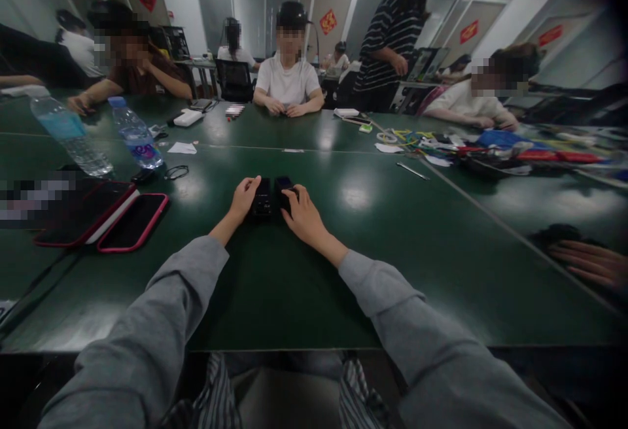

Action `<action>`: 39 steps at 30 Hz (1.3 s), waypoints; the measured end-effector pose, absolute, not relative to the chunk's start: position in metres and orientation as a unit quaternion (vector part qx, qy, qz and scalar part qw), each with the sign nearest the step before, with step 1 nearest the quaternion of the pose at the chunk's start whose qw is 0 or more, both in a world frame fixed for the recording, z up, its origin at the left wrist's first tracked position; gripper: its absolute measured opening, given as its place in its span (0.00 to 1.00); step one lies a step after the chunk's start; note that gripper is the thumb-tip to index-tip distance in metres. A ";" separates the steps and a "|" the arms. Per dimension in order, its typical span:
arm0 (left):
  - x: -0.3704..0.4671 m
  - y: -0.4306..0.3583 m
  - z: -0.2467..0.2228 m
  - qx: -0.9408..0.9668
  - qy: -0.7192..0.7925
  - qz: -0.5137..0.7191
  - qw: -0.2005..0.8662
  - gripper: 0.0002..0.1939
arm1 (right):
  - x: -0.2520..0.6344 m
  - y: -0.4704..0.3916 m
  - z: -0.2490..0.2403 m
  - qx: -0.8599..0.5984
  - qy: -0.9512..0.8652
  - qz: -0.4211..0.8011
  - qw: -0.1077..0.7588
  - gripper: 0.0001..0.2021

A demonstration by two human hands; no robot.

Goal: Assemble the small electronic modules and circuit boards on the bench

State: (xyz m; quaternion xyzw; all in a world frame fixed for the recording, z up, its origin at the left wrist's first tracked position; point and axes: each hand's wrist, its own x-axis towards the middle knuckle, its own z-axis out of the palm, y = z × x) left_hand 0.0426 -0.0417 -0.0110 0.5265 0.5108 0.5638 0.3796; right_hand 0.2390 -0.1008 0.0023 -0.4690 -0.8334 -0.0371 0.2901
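In the middle of the dark green table (pixel 314 285), my left hand (pixel 242 199) is closed around the left side of a small black device (pixel 263 199) with pale markings on its face. Just to its right, a second black device (pixel 283 190) is in my right hand (pixel 305 214), whose fingers curl over its right side and face. A narrow gap separates the two devices, and both seem to rest on or very close to the tabletop. Their exact kind cannot be made out.
To the left are two plastic bottles (pixel 137 138), a phone in a pink case (pixel 135 221) and a dark tablet-like case (pixel 88 213). A pen (pixel 413 171) and tangled cables (pixel 417 141) lie to the right. Across sits a person in white (pixel 288 82); another person's hand (pixel 593 262) is at far right.
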 end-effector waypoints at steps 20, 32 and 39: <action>0.057 -0.013 -0.005 0.552 0.555 0.525 0.334 0.17 | 0.254 -0.062 0.006 -0.493 -0.802 0.064 0.332 0.22; 0.053 -0.010 -0.010 0.563 0.558 0.521 0.318 0.20 | 0.254 -0.061 0.001 -0.512 -0.804 0.074 0.294 0.27; 0.052 -0.010 -0.012 0.556 0.546 0.529 0.335 0.20 | 0.253 -0.061 0.001 -0.513 -0.808 0.077 0.281 0.27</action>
